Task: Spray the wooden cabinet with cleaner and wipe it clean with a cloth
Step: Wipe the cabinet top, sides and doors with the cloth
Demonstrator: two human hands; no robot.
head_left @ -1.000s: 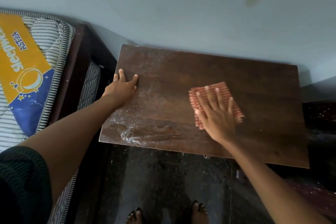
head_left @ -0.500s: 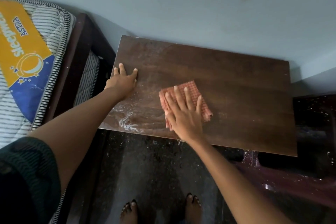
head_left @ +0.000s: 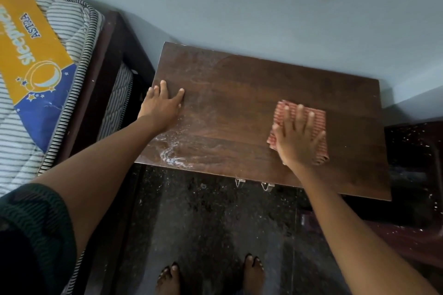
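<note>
Red checked cloth (head_left: 311, 115) under flat right hand (head_left: 296, 140), cabinet top (head_left: 239, 93).

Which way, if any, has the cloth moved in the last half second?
Yes. The cloth slid right along the cabinet top, away from the left hand.

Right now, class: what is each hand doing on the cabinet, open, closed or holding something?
Left hand: open, flat on the cabinet top.
Right hand: open, fingers spread, pressing the red cloth onto it.
</note>
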